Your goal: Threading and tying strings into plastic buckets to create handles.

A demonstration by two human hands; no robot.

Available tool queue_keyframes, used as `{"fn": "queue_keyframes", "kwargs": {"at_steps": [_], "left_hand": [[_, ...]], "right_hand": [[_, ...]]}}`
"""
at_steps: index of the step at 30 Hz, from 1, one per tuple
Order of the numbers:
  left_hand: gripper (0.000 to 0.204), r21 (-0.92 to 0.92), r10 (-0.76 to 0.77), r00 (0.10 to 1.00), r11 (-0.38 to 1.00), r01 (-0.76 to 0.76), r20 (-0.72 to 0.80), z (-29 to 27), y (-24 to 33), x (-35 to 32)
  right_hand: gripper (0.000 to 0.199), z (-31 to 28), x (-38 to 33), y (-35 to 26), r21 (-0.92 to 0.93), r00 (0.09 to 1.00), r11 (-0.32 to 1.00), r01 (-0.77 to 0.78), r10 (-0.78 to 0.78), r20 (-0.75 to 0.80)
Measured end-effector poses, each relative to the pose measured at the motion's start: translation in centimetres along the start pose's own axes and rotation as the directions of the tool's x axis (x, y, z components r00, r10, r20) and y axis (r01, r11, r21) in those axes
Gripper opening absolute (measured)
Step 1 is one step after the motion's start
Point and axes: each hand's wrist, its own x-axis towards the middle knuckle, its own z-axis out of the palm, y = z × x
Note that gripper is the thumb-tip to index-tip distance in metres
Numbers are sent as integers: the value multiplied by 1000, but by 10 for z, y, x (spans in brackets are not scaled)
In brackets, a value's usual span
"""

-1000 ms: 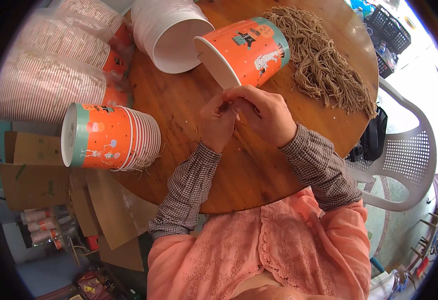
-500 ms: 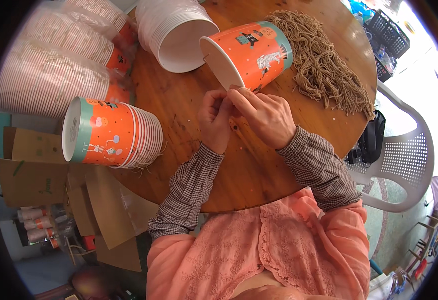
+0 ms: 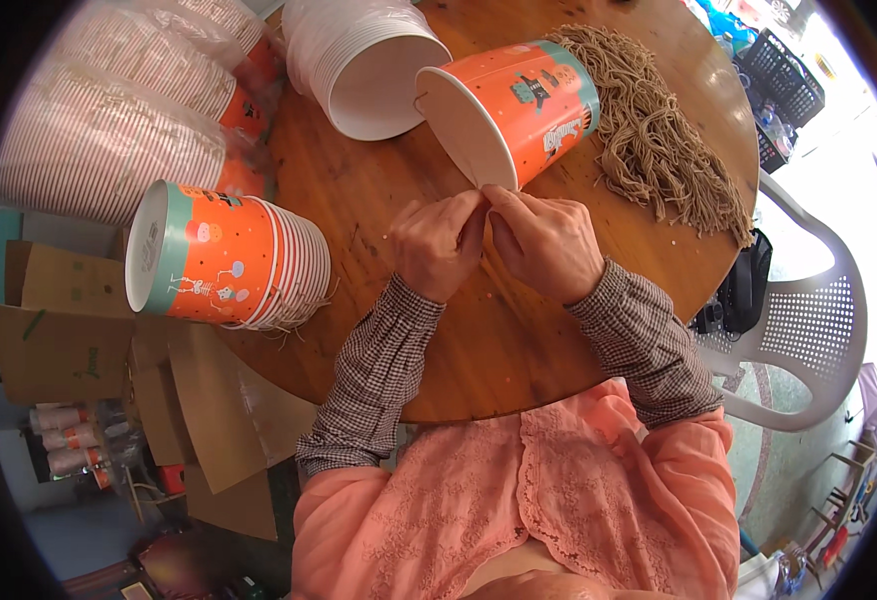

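Observation:
An orange paper bucket (image 3: 519,110) with a teal base band and cartoon figures lies on its side, its white mouth turned toward me. A short bit of tan cord shows at the far side of its rim. At the near rim, my left hand (image 3: 439,245) and my right hand (image 3: 549,240) meet, thumbs and fingers pinched closed. They appear to grip a thin cord end there, mostly hidden by the fingertips. Beside the bucket's base is a heap of tan cords (image 3: 659,140).
Nested orange buckets (image 3: 209,260) lie at the left of the round wooden table (image 3: 499,360), stray cords at their rims. White-mouthed buckets (image 3: 384,85) in plastic lie behind. Wrapped stacks (image 3: 109,150) stand far left, above open cardboard boxes (image 3: 64,350). A grey chair (image 3: 809,310) is at right.
My hands have drawn closer together at the bucket's near rim, and the left has turned knuckles up. The bucket has rolled slightly. The whole view has shifted a little.

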Motion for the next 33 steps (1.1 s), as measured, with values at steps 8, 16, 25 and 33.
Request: {"fn": "queue_keyframes", "kwargs": {"at_steps": [8, 16, 25, 33], "left_hand": [[6, -448, -574, 800, 677, 584, 176, 0, 6, -5], [12, -338, -108, 985, 939, 59, -131, 15, -8, -16], [6, -354, -336, 940, 887, 295, -57, -11, -1, -5], [7, -193, -75, 993, 980, 56, -92, 3, 8, -2]], "right_hand": [[46, -11, -5, -12, -64, 968, 973, 224, -229, -103], [39, -19, 35, -30, -55, 913, 930, 364, -368, -174], [25, -19, 24, -15, -235, 971, 955, 182, -213, -110], [19, -4, -2, 2, 66, 990, 994, -89, 95, -105]]}}
